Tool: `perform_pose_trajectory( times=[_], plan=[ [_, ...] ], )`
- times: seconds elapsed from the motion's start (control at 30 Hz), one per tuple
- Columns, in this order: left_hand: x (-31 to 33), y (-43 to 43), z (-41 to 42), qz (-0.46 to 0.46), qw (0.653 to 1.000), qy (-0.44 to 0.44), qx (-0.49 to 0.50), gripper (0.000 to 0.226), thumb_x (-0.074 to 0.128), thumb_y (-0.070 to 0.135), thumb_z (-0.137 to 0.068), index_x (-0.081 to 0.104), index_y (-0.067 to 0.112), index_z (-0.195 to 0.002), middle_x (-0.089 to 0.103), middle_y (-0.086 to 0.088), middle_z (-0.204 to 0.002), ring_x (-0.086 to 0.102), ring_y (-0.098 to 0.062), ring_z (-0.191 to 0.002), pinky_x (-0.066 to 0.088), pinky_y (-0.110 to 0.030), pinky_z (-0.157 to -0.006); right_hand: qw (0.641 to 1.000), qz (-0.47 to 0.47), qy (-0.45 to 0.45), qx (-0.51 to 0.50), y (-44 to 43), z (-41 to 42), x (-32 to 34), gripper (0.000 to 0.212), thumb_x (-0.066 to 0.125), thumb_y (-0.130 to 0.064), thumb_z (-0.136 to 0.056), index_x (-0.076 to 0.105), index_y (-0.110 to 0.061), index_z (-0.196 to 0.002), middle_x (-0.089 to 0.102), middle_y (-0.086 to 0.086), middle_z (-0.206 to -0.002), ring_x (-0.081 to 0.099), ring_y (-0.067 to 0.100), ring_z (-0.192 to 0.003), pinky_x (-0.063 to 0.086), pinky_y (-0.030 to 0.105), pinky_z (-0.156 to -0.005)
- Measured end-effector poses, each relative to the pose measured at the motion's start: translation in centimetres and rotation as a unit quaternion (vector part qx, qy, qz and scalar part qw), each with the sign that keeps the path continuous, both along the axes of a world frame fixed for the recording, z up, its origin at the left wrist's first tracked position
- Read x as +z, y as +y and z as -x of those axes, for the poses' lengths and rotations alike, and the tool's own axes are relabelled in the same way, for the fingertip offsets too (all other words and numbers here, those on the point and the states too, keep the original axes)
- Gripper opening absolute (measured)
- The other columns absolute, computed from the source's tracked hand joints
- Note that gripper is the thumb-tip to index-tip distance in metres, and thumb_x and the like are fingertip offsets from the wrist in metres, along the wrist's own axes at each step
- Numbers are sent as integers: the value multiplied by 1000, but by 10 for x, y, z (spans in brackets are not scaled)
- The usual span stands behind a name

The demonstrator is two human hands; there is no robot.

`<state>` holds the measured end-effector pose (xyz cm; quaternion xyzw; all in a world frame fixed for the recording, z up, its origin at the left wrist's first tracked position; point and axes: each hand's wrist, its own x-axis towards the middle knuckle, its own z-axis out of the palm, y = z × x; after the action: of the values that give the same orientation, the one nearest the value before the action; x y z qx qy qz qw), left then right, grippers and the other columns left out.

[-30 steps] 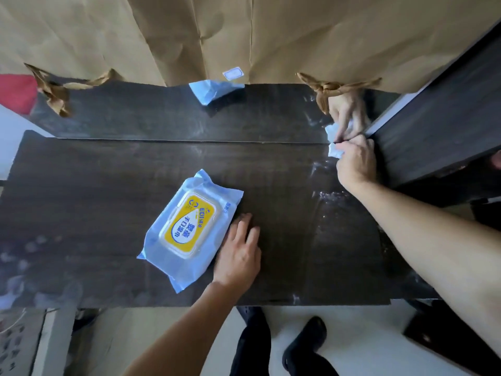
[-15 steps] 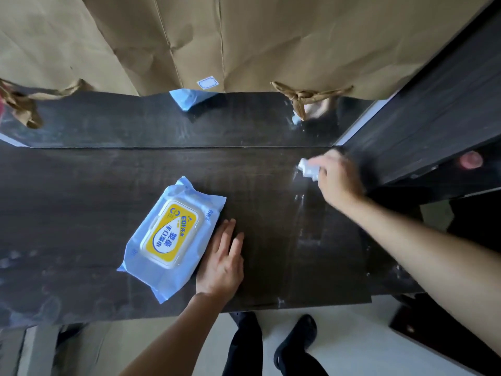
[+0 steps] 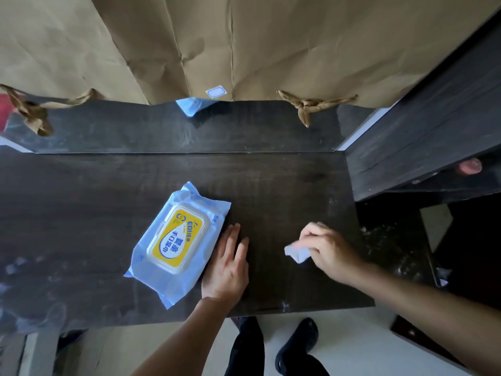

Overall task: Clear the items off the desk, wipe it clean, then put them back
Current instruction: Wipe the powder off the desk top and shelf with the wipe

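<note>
While the dark tabletop (image 3: 284,185) gleams, right hand (image 3: 329,252) fingers pinch a crumpled white wipe (image 3: 297,253); left hand (image 3: 227,267) fingers lie flat, together.

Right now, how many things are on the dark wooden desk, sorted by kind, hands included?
Wipe packs: 1, the blue plastic wet-wipe pack with a yellow lid
Loose wipes: 1, the crumpled white wipe pinched in the right hand
Hands: 2, the left hand flat beside the pack
Total: 4
</note>
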<state>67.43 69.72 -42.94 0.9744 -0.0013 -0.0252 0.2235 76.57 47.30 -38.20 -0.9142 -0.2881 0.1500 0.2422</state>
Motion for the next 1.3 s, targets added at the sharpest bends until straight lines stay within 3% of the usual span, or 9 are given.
perform_pose_trajectory(
  times=[0.2, 0.4, 0.47, 0.63, 0.77, 0.87, 1.1, 1.2, 1.3],
  plan=[
    [-3, 0, 1, -7, 1000, -14, 7, 47, 35, 10, -75, 61, 2, -114, 50, -21, -136, 34, -31, -132, 45, -48, -100, 972, 49, -60, -221, 34, -136, -16, 34, 50, 4, -80, 73, -15, -96, 60, 12, -100, 57, 32, -93, 43, 31, -76],
    [-3, -1, -1, -1, 1000, -16, 7, 46, 34, 9, -77, 61, 0, -113, 49, -23, -136, 33, -32, -132, 45, -51, -100, 996, 12, -17, -86, 14, 15, -15, 34, 40, -24, -88, 73, -17, -88, 57, 4, -89, 54, 19, -81, 49, 32, -66],
    [-3, -1, 0, 1, 1000, -7, 4, 46, 34, 9, -77, 60, 0, -114, 48, -23, -137, 33, -33, -132, 45, -51, -99, 1000, 14, -14, 7, -3, 61, -4, 33, 40, -16, -86, 73, -19, -85, 56, 0, -85, 56, 19, -78, 50, 34, -57],
    [-6, -1, 0, 0, 1000, -7, 9, 44, 35, 9, -79, 60, 1, -114, 47, -22, -138, 34, -32, -133, 43, -48, -102, 983, 83, -130, -102, -8, -43, 10, 36, 55, 7, -71, 72, -16, -93, 59, 7, -90, 58, 32, -84, 52, 38, -61],
    [-7, -2, 1, -12, 999, -24, 19, 44, 34, 9, -79, 60, 0, -114, 48, -22, -137, 34, -32, -132, 35, -43, -107, 942, 270, -157, -125, 0, -121, 10, 22, 52, -3, -86, 62, -10, -104, 53, 15, -108, 49, 36, -102, 40, 39, -64],
    [-7, -3, 1, -19, 999, -33, 18, 44, 34, 10, -80, 60, 0, -114, 48, -22, -137, 34, -32, -132, 36, -43, -107, 929, 319, -162, -98, -7, -114, 6, 15, 53, 0, -84, 62, -2, -96, 55, 19, -99, 55, 37, -93, 41, 39, -59],
    [-6, -6, 1, -20, 999, -43, 17, 42, 35, 8, -80, 60, -2, -112, 47, -24, -136, 40, -37, -130, 37, -45, -106, 967, 204, -151, 21, -99, 27, 8, 27, 52, -5, -68, 71, -13, -84, 58, 4, -73, 60, 27, -69, 42, 29, -34],
    [-7, -6, 2, -36, 998, -42, 9, 42, 33, 6, -80, 59, -4, -111, 48, -27, -134, 41, -40, -128, 39, -49, -104, 980, 165, -109, 4, -111, 33, 8, 26, 58, -8, -69, 72, -24, -84, 59, -3, -77, 59, 23, -75, 47, 30, -46],
    [-4, -9, 4, -59, 997, -38, 25, 42, 32, 6, -80, 60, -4, -110, 49, -27, -133, 44, -42, -125, 42, -51, -101, 974, 118, -117, -157, -91, -25, 2, 23, 53, -8, -78, 72, -14, -90, 61, 8, -91, 57, 32, -84, 49, 37, -61]
  ],
)
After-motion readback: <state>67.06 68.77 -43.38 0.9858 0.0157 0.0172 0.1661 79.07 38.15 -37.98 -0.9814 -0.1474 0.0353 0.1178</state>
